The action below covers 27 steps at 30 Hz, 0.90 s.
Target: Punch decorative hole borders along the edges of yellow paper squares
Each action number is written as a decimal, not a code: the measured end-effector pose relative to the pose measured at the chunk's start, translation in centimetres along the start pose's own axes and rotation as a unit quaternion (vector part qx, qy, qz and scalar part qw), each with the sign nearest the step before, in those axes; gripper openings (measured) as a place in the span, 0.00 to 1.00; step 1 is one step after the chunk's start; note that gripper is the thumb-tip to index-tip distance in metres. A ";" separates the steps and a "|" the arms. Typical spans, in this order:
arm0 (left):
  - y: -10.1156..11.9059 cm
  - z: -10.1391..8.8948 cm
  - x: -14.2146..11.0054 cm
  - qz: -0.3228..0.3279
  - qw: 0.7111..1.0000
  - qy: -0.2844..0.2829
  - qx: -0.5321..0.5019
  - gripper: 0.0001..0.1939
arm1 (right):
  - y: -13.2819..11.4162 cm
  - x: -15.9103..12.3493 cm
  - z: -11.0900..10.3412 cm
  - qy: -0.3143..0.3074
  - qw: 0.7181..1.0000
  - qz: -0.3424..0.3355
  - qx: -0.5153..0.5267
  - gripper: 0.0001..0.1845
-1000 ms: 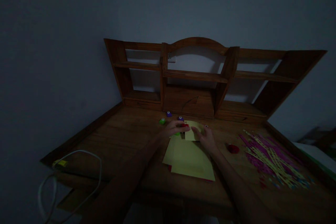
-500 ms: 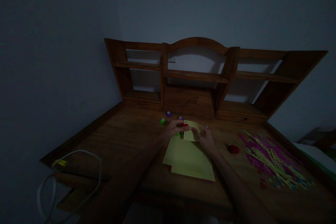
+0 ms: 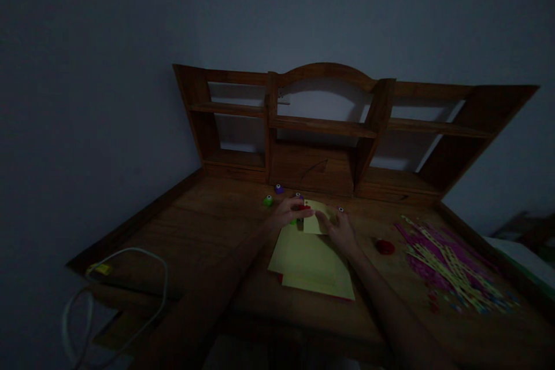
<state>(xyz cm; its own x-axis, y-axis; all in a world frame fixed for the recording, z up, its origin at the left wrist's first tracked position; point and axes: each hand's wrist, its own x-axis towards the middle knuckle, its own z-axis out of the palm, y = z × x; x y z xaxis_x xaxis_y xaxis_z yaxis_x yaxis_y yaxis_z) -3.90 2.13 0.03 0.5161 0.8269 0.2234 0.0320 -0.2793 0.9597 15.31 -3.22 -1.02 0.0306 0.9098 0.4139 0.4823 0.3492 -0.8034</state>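
My left hand [image 3: 288, 213] is closed with its fingertips on a small red craft punch [image 3: 305, 207] at the left edge of a small yellow paper piece [image 3: 313, 224]. The punch is mostly covered by the fingers. From the other side, my right hand [image 3: 342, 231] pinches that same piece, thumb on top. A small dark spot shows near the piece's upper left corner. Beneath lie larger yellow sheets [image 3: 314, 263], with red paper peeking out at their lower edge. A bit of green [image 3: 293, 221] shows under my left hand.
Small punches, one green [image 3: 268, 200] and one purple [image 3: 278, 189], stand behind my left hand. To the right lie a red object [image 3: 385, 247] and a pile of yellow and pink paper strips [image 3: 446, 263]. A wooden shelf [image 3: 323, 125] backs the desk; a white cable [image 3: 165, 277] hangs left.
Both hands keep nearly the same place and hold on the small yellow paper and red punch. The picture is slightly darker.
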 end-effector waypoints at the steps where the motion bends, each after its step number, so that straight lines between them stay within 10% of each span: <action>1: 0.1 0.0 0.0 -0.002 1.000 -0.006 0.003 0.18 | 0.0 0.0 0.0 0.001 1.000 -0.001 0.001 0.23; 10: -0.2 -1.3 0.7 0.007 1.000 0.001 -0.007 0.22 | 0.5 0.1 0.0 0.021 0.997 0.041 0.057 0.26; 20: -2.9 -4.6 2.0 -0.019 0.942 0.298 0.151 0.24 | 1.0 0.1 -0.3 0.064 0.995 0.067 0.026 0.25; 27: -3.3 -4.1 1.4 0.007 0.911 0.242 0.334 0.23 | 0.4 0.1 -0.4 0.104 0.991 0.083 0.028 0.27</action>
<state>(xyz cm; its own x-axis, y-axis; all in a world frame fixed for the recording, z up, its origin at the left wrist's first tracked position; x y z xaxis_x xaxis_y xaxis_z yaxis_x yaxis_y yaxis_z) -6.84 6.21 -2.14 0.0878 0.8946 0.4382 0.6253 -0.3920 0.6748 15.90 -3.05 -1.14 0.2882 0.8919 0.3486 0.4064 0.2157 -0.8879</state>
